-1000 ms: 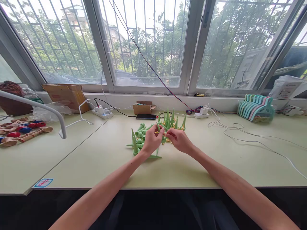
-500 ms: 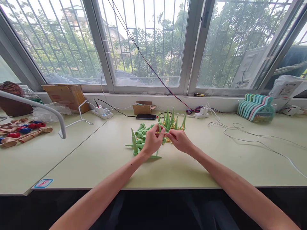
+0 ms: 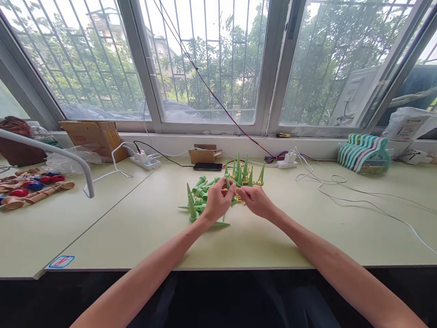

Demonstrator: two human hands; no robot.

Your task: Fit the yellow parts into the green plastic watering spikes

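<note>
A heap of green plastic cone spikes (image 3: 199, 193) lies on the pale green table (image 3: 307, 228) in front of me. Several more green spikes (image 3: 246, 171) stand upright just behind my hands, with small yellow pieces (image 3: 239, 199) among them. My left hand (image 3: 216, 202) is closed around one green spike, fingers pinched at its top. My right hand (image 3: 256, 200) is closed in a pinch right beside it, on something small that I cannot make out. Both hands meet over the middle of the pile.
A black phone (image 3: 208, 166), a small cardboard box (image 3: 204, 154) and a white power strip (image 3: 146, 160) lie behind the pile. White cables (image 3: 344, 193) trail over the right side. Pastel hangers (image 3: 363, 153) stand far right. Wooden toys (image 3: 30, 189) and a lamp arm (image 3: 51, 152) are at left.
My hands have stayed over the pile; the fingers have shifted slightly around the spike and moved a little nearer together.
</note>
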